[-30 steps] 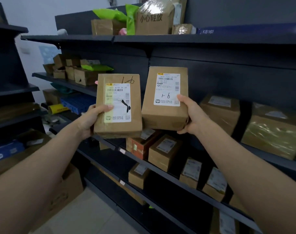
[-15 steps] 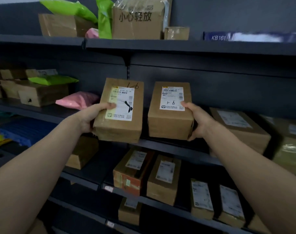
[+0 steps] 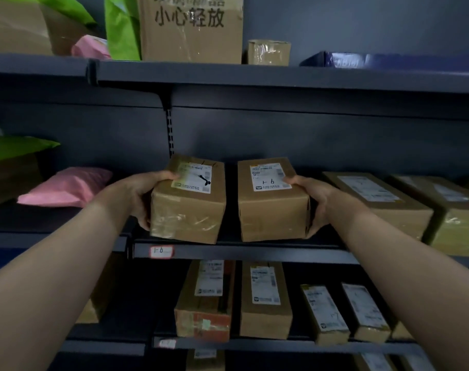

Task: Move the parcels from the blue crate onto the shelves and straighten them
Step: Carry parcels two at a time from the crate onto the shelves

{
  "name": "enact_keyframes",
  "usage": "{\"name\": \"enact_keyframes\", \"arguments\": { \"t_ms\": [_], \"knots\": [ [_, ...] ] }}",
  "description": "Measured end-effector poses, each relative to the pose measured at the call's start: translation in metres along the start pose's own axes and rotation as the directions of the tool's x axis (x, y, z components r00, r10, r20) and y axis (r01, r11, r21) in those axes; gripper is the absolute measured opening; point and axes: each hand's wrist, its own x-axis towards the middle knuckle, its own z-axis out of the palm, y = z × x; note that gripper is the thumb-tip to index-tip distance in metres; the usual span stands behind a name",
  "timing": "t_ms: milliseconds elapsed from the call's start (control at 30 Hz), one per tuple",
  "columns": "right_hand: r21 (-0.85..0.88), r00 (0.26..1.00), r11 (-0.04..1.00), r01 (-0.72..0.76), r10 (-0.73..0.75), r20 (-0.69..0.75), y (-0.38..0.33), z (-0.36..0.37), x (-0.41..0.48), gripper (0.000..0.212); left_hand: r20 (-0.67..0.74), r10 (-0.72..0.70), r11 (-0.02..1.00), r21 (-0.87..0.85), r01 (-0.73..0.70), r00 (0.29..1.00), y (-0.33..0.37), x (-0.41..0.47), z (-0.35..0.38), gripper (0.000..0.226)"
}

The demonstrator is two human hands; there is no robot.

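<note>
Left parcel (image 3: 188,210) and right parcel (image 3: 271,207) are clasped by left hand (image 3: 145,195) and right hand (image 3: 317,203), fingers curled round; a drop off the shelf (image 3: 241,250) lip is risked if released unpushed.

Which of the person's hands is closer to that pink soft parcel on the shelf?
The left. The left hand holds a cardboard box just right of the pink parcel; the right hand holds the neighbouring box, farther right.

Brown parcels (image 3: 272,202) with white labels (image 3: 271,176), pink bag (image 3: 64,187), grey shelf (image 3: 241,251)
</note>
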Motion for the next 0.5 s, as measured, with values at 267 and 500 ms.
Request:
{"name": "enact_keyframes", "arguments": {
  "t_ms": [267, 500],
  "knots": [
    [0.036, 0.995, 0.998, -0.043, 0.046, -0.086, 0.003, 0.003, 0.009, 0.090, 0.049, -0.031, 0.999, 0.010, 0.031, 0.998, 0.000, 0.025, -0.004, 0.080],
    [0.044, 0.997, 0.999, -0.031, 0.034, -0.063, 0.008, 0.002, 0.012, 0.077, 0.039, -0.018, 0.999, 0.033, 0.017, 0.999, 0.001, 0.035, -0.008, 0.066]
  ]
}}
